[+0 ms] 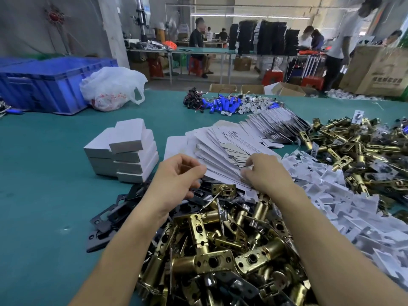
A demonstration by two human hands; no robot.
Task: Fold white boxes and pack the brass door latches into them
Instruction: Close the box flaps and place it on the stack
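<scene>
A fanned spread of flat white box blanks [229,146] lies on the green table [44,184] ahead of me. My right hand [262,173] pinches the near edge of one blank in that spread. My left hand [178,175] hovers at the spread's left edge with curled fingers; whether it holds anything is unclear. A heap of brass door latches [220,250] lies under my forearms. Several folded white boxes [125,153] are stacked to the left.
A second heap of brass latches [353,151] sits at the right, with white card inserts [331,195] beside it. Black strike plates [110,217] lie left of the near heap. Blue batteries [223,104], a plastic bag [112,87] and a blue crate [44,85] stand further back.
</scene>
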